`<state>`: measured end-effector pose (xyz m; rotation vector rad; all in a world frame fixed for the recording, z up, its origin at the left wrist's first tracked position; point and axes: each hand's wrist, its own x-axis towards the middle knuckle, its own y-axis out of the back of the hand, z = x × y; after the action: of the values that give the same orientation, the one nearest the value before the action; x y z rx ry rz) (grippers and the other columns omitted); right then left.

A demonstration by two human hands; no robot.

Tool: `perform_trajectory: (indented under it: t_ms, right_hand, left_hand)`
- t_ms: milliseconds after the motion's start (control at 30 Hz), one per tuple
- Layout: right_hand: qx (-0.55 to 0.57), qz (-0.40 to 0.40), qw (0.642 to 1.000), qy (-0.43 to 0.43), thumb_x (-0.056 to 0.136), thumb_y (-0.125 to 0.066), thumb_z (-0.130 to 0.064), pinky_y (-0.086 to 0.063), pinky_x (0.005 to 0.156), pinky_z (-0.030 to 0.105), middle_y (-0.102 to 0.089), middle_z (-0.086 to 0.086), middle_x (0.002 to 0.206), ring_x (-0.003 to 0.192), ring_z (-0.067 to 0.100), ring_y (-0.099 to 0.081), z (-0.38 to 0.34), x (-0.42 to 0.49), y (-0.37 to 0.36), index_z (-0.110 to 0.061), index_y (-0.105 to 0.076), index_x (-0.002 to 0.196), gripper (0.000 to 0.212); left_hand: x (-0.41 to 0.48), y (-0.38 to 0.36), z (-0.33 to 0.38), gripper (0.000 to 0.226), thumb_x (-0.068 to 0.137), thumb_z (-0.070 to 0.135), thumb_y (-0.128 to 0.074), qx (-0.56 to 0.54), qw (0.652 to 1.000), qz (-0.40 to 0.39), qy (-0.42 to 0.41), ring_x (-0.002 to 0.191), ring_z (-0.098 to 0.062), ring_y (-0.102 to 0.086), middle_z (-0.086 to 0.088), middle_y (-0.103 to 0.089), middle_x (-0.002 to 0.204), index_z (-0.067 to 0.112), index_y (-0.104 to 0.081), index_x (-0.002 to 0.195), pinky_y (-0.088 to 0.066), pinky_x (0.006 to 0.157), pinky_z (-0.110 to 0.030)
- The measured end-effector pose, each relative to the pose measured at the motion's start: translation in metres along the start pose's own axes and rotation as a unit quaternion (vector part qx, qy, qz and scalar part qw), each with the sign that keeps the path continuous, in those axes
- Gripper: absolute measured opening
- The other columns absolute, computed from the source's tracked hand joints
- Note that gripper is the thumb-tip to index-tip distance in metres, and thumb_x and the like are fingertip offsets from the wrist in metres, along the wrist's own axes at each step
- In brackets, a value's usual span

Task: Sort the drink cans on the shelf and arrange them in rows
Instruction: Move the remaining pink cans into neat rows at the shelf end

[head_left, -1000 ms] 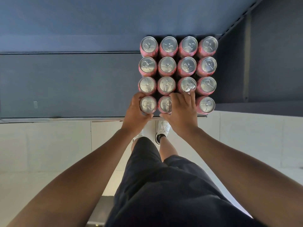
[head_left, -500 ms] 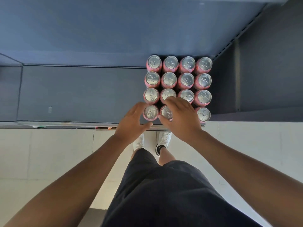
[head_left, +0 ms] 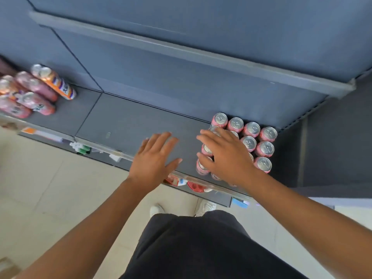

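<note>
The shelf (head_left: 124,121) holds pink cans (head_left: 263,148) in tight rows under and right of the right hand (head_left: 225,156), whose spread fingers lie over their tops, gripping none. The left hand (head_left: 155,158) hovers flat, empty. Far to its left sit blurred mixed cans (head_left: 36,91).

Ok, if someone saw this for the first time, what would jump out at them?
A tight block of pink drink cans stands at the right end of the dark shelf, with the right grip spread over its near-left cans. The left grip hovers open above bare shelf beside it. Far left, a loose cluster of pink and orange cans looks blurred.
</note>
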<state>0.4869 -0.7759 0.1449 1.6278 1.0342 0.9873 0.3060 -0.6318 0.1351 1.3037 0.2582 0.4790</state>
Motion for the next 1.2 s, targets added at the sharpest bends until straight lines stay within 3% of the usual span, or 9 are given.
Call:
perform_trajectory:
  t_ms: [233, 400, 533, 667, 867, 1033, 1200]
  right_hand:
    - [0.017, 0.018, 0.998, 0.05, 0.088, -0.044, -0.045, -0.054, 0.087, 0.043, -0.065, 0.0, 0.129, 0.117, 0.031, -0.06, -0.078, 0.032, 0.003, -0.021, -0.069, 0.119, 0.046]
    - [0.017, 0.007, 0.997, 0.072, 0.089, -0.044, -0.043, -0.054, 0.089, 0.047, -0.065, 0.003, 0.129, 0.118, 0.034, -0.06, -0.157, 0.048, -0.006, -0.019, -0.07, 0.113, 0.043]
    - [0.009, -0.031, 0.997, 0.064, 0.093, -0.052, -0.041, -0.047, 0.097, 0.046, -0.057, 0.002, 0.141, 0.128, 0.031, -0.051, -0.233, 0.059, -0.018, -0.022, -0.065, 0.124, 0.038]
    - [0.014, -0.032, 0.995, 0.088, 0.092, -0.061, -0.036, -0.046, 0.096, 0.043, -0.056, 0.001, 0.141, 0.124, 0.03, -0.053, -0.307, 0.07, -0.032, -0.021, -0.064, 0.125, 0.036]
    - [0.026, -0.072, 0.988, 0.133, 0.094, -0.056, -0.031, -0.043, 0.097, 0.041, -0.054, 0.0, 0.142, 0.123, 0.029, -0.051, -0.395, 0.094, -0.048, -0.02, -0.062, 0.125, 0.034]
    - [0.02, -0.097, 0.981, 0.167, 0.094, -0.055, -0.034, -0.046, 0.095, 0.043, -0.055, -0.002, 0.139, 0.12, 0.028, -0.052, -0.438, 0.126, -0.068, -0.021, -0.056, 0.133, 0.041]
    - [0.033, -0.111, 0.976, 0.184, 0.093, -0.053, -0.032, -0.047, 0.088, 0.042, -0.059, -0.002, 0.13, 0.113, 0.029, -0.055, -0.468, 0.174, -0.09, -0.021, -0.057, 0.127, 0.037]
  left_hand:
    - [-0.047, 0.043, -0.048, 0.045, 0.091, 0.043, -0.063, 0.053, 0.994, 0.081, 0.042, 0.119, -0.032, -0.057, -0.008, -0.055, 0.138, 0.02, -0.055, 0.129, -0.049, 0.096, -0.049]
    - [-0.104, 0.071, -0.099, 0.045, 0.09, 0.042, -0.067, 0.074, 0.988, 0.108, 0.081, 0.12, -0.033, -0.056, -0.007, -0.055, 0.138, 0.02, -0.058, 0.128, -0.05, 0.096, -0.049]
    - [-0.16, 0.094, -0.147, 0.042, 0.092, 0.041, -0.066, 0.081, 0.982, 0.126, 0.117, 0.119, -0.032, -0.056, -0.007, -0.055, 0.137, 0.02, -0.058, 0.127, -0.052, 0.092, -0.048]
    - [-0.213, 0.116, -0.194, 0.045, 0.092, 0.047, -0.06, 0.099, 0.976, 0.118, 0.155, 0.121, -0.031, -0.054, -0.006, -0.055, 0.137, 0.021, -0.058, 0.128, -0.05, 0.094, -0.047]
    - [-0.27, 0.135, -0.247, 0.048, 0.092, 0.05, -0.053, 0.104, 0.964, 0.124, 0.212, 0.119, -0.033, -0.055, -0.007, -0.053, 0.137, 0.022, -0.048, 0.132, -0.051, 0.093, -0.05]
    - [-0.292, 0.139, -0.286, 0.049, 0.094, 0.053, -0.047, 0.091, 0.954, 0.104, 0.267, 0.123, -0.032, -0.052, -0.005, -0.05, 0.141, 0.024, -0.044, 0.134, -0.049, 0.096, -0.049]
    - [-0.287, 0.145, -0.334, 0.05, 0.094, 0.052, -0.049, 0.092, 0.945, 0.088, 0.3, 0.124, -0.033, -0.051, -0.003, -0.049, 0.142, 0.024, -0.046, 0.135, -0.048, 0.097, -0.049]
